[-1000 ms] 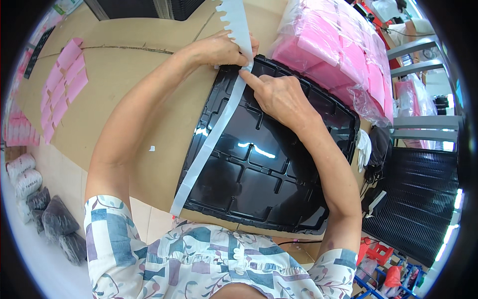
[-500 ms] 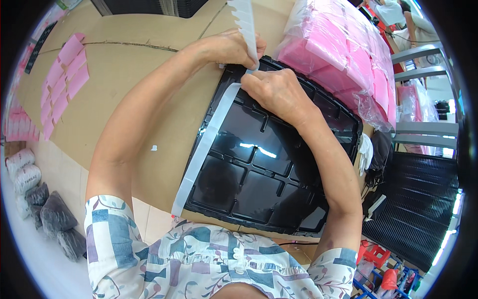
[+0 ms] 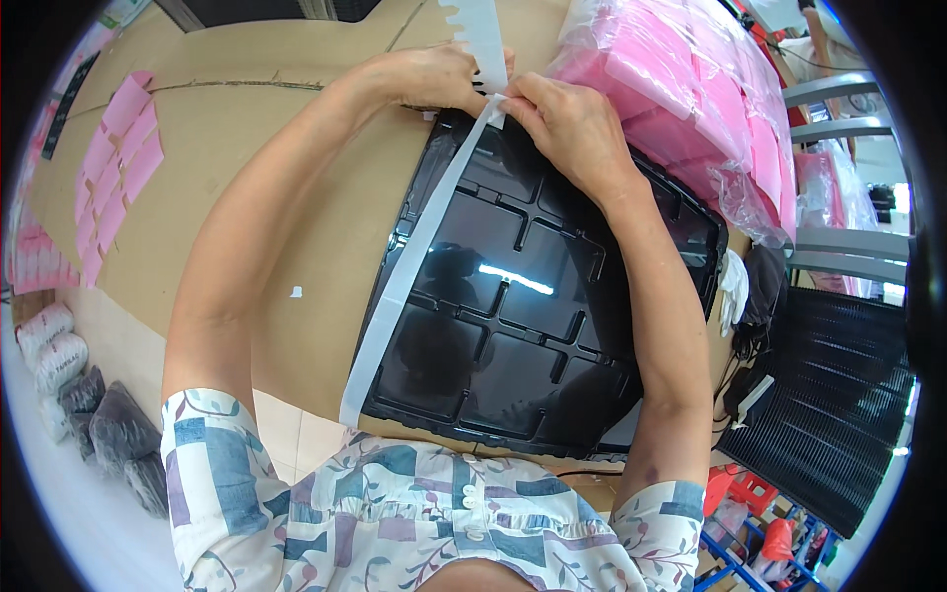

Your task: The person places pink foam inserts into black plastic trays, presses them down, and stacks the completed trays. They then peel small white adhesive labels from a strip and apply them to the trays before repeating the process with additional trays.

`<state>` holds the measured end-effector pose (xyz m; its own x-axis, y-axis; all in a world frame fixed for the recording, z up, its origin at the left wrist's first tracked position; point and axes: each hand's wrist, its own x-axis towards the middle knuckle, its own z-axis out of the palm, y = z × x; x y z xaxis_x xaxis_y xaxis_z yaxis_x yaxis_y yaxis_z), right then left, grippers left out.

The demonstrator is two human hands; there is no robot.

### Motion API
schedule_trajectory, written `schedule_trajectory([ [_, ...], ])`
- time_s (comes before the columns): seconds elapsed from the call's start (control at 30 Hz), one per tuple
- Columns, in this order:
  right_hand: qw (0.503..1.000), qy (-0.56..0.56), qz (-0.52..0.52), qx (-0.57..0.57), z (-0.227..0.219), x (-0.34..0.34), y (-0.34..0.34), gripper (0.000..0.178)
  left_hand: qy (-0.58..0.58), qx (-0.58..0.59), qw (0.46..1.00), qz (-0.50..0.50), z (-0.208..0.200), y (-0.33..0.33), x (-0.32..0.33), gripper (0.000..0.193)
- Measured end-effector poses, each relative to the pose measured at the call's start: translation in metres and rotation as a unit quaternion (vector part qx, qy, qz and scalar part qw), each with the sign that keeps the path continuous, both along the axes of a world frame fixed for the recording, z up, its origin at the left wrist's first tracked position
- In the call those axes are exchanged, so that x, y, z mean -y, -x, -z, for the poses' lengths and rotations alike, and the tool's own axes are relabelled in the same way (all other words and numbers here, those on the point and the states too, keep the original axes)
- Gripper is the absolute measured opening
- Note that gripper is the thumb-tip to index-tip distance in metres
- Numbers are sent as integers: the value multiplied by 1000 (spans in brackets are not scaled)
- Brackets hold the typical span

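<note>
A shiny black plastic tray [image 3: 513, 286] with moulded ridges lies on the cardboard in front of me. Along its left edge runs a narrow white strip [image 3: 402, 286], its near end by my body. At the tray's far left corner, my right hand [image 3: 572, 123] pinches the strip's far end between thumb and fingers. Close against it, my left hand [image 3: 444, 79] is closed at the base of a wider white strip with a toothed edge [image 3: 479, 35], which rises beyond the tray. This strip partly covers the left fingers.
Plastic-wrapped pink stacks [image 3: 671, 89] stand at the far right, against the tray's far side. Flat pink pieces [image 3: 118, 168] lie on the cardboard [image 3: 276, 148] at left. A white glove [image 3: 732, 291] hangs at right by a black ribbed panel [image 3: 829, 405]. Wrapped bundles [image 3: 59, 360] sit lower left.
Both hands have shifted slightly away from me and apart. My right hand has lifted off the tray's corner, drawing the strip's far end up. The toothed strip has swung slightly left.
</note>
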<state>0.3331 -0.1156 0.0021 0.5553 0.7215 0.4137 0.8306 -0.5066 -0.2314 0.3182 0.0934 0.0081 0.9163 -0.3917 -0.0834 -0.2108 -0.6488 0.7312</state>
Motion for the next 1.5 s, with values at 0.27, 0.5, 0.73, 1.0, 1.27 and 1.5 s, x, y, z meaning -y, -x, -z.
schedule_trajectory([
  [0.27, 995, -35, 58, -69, -3, -2, 3, 19, 109, -76, 991, -21, 3, -1, -6, 17],
  [0.5, 962, -104, -42, -249, -20, 6, 20, 28, 261, -121, 948, -134, 3, 12, -12, 26],
  [0.73, 899, -20, -50, -434, -63, 46, 101, 23, 445, -126, 869, -177, -35, 176, -51, 39],
  [1.0, 842, -75, -125, -519, -77, -1, 213, 26, 528, 84, 760, -369, -39, 301, 46, 29],
  [1.27, 700, -218, -136, -667, -80, 2, 282, 24, 494, 221, 793, -280, -45, 353, 43, 31],
  [1.5, 463, -263, -237, -813, -25, 19, 315, 30, 723, -79, 686, -26, -21, 371, 35, 75],
])
